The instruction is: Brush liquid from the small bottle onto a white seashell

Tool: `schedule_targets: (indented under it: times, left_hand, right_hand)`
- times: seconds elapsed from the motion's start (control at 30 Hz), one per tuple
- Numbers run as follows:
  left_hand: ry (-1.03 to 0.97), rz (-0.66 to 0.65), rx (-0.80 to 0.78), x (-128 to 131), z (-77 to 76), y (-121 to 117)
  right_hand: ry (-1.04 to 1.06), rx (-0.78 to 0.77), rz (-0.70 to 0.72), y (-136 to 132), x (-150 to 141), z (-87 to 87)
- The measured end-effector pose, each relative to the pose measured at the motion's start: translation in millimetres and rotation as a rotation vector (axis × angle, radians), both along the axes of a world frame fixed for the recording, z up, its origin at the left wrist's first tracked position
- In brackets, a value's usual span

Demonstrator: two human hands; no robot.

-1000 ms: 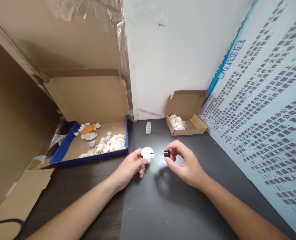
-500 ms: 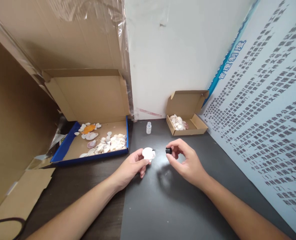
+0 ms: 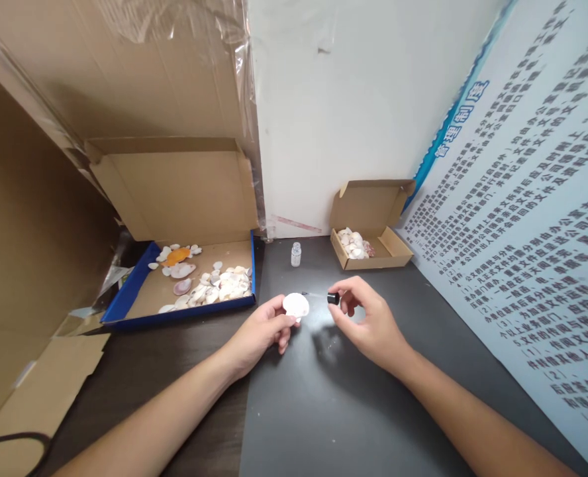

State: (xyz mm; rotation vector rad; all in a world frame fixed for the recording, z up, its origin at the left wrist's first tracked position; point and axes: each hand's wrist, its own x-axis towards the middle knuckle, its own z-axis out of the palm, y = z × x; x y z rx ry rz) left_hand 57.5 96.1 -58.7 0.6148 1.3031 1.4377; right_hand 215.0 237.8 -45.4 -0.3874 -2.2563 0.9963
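My left hand [image 3: 261,334] pinches a round white shell [image 3: 295,305] and holds it just above the dark tabletop [image 3: 324,404]. To its right, my right hand [image 3: 368,324] pinches a small black cap [image 3: 332,299] whose thin brush points left toward the shell's upper edge. A small clear bottle [image 3: 296,254] without its cap stands behind both hands, near the wall.
A blue-edged cardboard box [image 3: 125,301] with several shells lies at the left, lid up. A small brown box [image 3: 396,248] with shells sits at the back right. A printed poster [image 3: 522,225] leans along the right. Loose cardboard [image 3: 36,371] lies at the near left.
My right hand with the cap has lifted slightly and drawn the brush off the shell's face to its upper edge. My left hand and the shell have hardly moved.
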Motion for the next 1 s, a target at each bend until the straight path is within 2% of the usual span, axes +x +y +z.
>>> schedule_targets:
  times: [0.1,0.17,0.3,0.37,0.47,0.57,0.63,0.8,0.93,1.0]
  left_hand:
    - [-0.014,-0.003,-0.001,0.2,0.4,-0.4]
    - [-0.019,-0.003,-0.002,0.2,0.2,-0.5]
    - [-0.025,0.016,-0.013,0.0,0.1,0.0]
    - [-0.045,0.03,-0.018,-0.4,0.3,0.6]
    - [-0.069,0.051,-0.021,-1.0,0.9,1.0]
    - [-0.083,0.057,-0.012,-1.4,1.2,0.4]
    - [-0.094,0.055,-0.004,-1.7,0.7,-0.2]
    - [-0.102,0.063,0.011,-1.9,-1.2,-0.2]
    - [-0.088,0.054,0.004,-0.8,-0.5,0.2]
    - [-0.072,0.041,0.002,-0.3,0.1,0.1]
  right_hand:
    - [0.001,-0.058,0.072,0.2,0.1,0.2]
    - [-0.019,-0.036,0.097,0.5,-0.2,0.1]
    - [0.01,-0.023,-0.018,1.6,-0.2,1.2]
    - [0.012,-0.061,0.057,1.2,0.4,2.4]
    - [-0.038,-0.01,0.163,-0.6,0.9,3.9]
    - [-0.038,0.049,0.084,-1.2,0.6,4.4]
    - [-0.005,0.025,0.072,-1.4,0.6,4.8]
    - [0.0,-0.046,0.226,-4.8,0.9,4.3]
    - [0.011,-0.018,0.126,-4.9,0.8,3.0]
    - [0.027,-0.051,0.128,-4.1,0.8,2.9]
